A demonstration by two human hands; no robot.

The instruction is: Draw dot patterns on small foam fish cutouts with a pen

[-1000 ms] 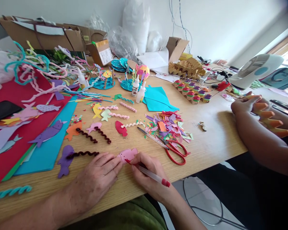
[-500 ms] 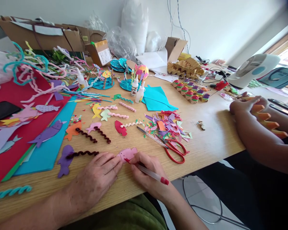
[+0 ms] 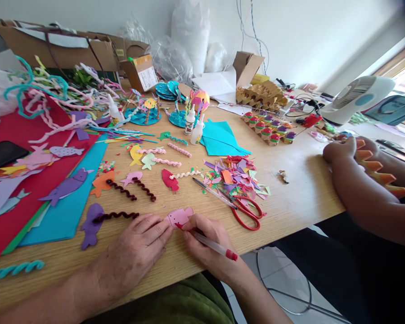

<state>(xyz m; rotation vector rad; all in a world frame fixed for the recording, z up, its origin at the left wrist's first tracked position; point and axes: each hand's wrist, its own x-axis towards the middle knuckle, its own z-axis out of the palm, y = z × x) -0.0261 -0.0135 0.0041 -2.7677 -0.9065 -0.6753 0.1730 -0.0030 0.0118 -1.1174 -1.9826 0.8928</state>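
Near the table's front edge, my left hand [image 3: 138, 249] lies flat, its fingertips resting on the left end of a small pink paper fish [image 3: 180, 217]. The fish has a dark dot for an eye and drawn lines on it. My right hand [image 3: 209, 247] grips a red pen [image 3: 216, 247] with a clear barrel, its tip touching the fish. Left of my hands is a purple paper fish [image 3: 92, 225] with a dark brown twisted pipe cleaner. To the right lie red-handled scissors [image 3: 248, 213] and another pen [image 3: 214, 192].
Paper scraps [image 3: 234, 175] are heaped behind the scissors. Several paper fish with pipe cleaners, glue bottles [image 3: 197, 130] and a painted egg carton [image 3: 268, 128] stand farther back. Coloured sheets [image 3: 64, 220] cover the left. At right, another person's hands [image 3: 344, 150] hold an orange-tipped carton piece [image 3: 380, 173].
My hands, the pen and the pink fish stay nearly where they were. At right, the other person's carton piece has shifted slightly in their hands.
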